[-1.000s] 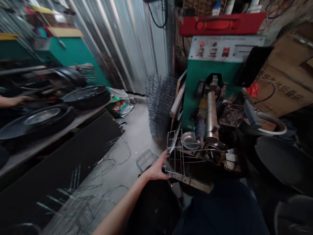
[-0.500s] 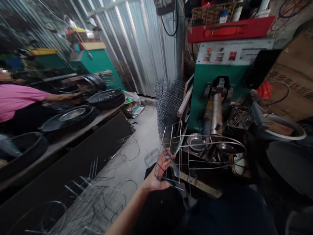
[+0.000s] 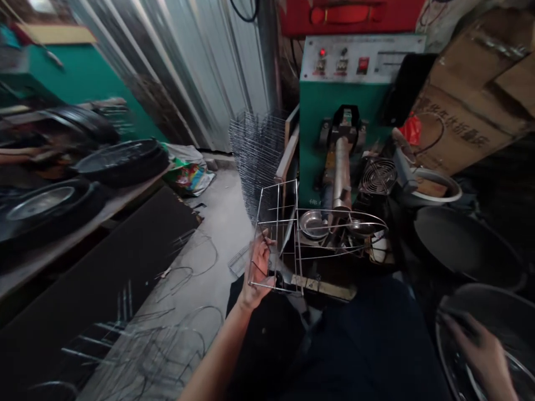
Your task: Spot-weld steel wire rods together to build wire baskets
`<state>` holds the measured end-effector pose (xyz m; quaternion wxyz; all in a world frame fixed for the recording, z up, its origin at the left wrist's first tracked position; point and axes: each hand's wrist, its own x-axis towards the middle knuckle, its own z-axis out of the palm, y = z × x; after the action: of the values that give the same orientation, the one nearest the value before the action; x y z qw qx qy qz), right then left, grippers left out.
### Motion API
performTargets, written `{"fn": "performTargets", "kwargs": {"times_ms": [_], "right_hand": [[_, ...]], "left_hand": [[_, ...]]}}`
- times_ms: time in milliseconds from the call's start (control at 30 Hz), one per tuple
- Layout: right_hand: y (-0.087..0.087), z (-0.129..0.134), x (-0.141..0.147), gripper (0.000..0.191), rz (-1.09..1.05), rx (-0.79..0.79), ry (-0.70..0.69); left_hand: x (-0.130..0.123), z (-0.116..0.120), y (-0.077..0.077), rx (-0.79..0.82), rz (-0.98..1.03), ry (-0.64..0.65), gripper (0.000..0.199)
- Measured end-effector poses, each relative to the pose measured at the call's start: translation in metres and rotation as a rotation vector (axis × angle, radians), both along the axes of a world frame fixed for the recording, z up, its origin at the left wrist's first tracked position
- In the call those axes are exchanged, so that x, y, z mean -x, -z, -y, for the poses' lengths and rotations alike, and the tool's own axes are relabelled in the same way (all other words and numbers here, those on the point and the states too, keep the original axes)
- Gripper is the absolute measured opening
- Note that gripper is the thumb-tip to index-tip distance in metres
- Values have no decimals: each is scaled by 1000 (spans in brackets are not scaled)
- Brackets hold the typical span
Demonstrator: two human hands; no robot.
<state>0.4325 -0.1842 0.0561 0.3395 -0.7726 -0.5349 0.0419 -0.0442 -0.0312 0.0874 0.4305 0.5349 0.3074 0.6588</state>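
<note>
Two rounded black tubs point(image 3: 39, 203) sit on the long worktop at the far left, with another person's hand point(image 3: 39, 151) behind them, too blurred for me to make out its work. On the floor at near left, loose bent wires point(image 3: 167, 345) lie tangled. Farther off, toward the middle, I see a tall stack of wire racks point(image 3: 254, 161) by the metal wall point(image 3: 200, 78).

In front of it, the person's left hand point(image 3: 259, 264) holds a wire frame point(image 3: 298, 234): the grip is loosely curled at the near left corner, thumb by the bottom wire. Most of the frame lies outside the grip, rising above it and running off to the right, where its rounded loop passes in front of a metal dish point(image 3: 313, 224) and the green machine point(image 3: 311, 139).

At near right, the right hand point(image 3: 480, 345) is over a dark basin point(image 3: 480, 287); it is blurred, and I cannot tell whether that grip has anything. A cardboard box point(image 3: 463, 106) leans at far right.
</note>
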Motion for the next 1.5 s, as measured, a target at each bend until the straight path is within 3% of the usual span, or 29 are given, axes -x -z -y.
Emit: {"fn": "performTargets", "kwargs": {"times_ms": [100, 167, 233, 333, 533, 767, 1200, 1400, 1500], "right_hand": [[-15, -34, 66, 31, -48, -22, -371], [-28, -62, 115, 27, 54, -100, -595], [-34, -88, 151, 30, 221, -189, -683], [-30, -119, 176, 37, 427, -202, -690], [-22, -143, 175, 43, 505, -153, -705], [-34, -151, 175, 39, 463, -189, -734], [-48, -165, 176, 43, 445, -238, -760], [-51, -172, 178, 41, 430, -252, -769], [-53, -176, 178, 42, 434, -234, -769]], "left_hand": [[-9, 2, -4, -7, -3, 12, 88], [-14, 4, -8, -15, 6, 9, 84], [-18, 5, -12, -11, 17, 0, 78], [-19, 5, -17, -3, 39, -16, 81], [-16, 6, -29, 47, 51, -1, 86], [-17, 6, -51, 36, 78, -26, 83], [-14, 5, -75, 107, 86, -60, 83], [-15, -3, -75, 40, 141, -89, 66], [-15, -12, -73, 7, 183, -60, 69]]}}
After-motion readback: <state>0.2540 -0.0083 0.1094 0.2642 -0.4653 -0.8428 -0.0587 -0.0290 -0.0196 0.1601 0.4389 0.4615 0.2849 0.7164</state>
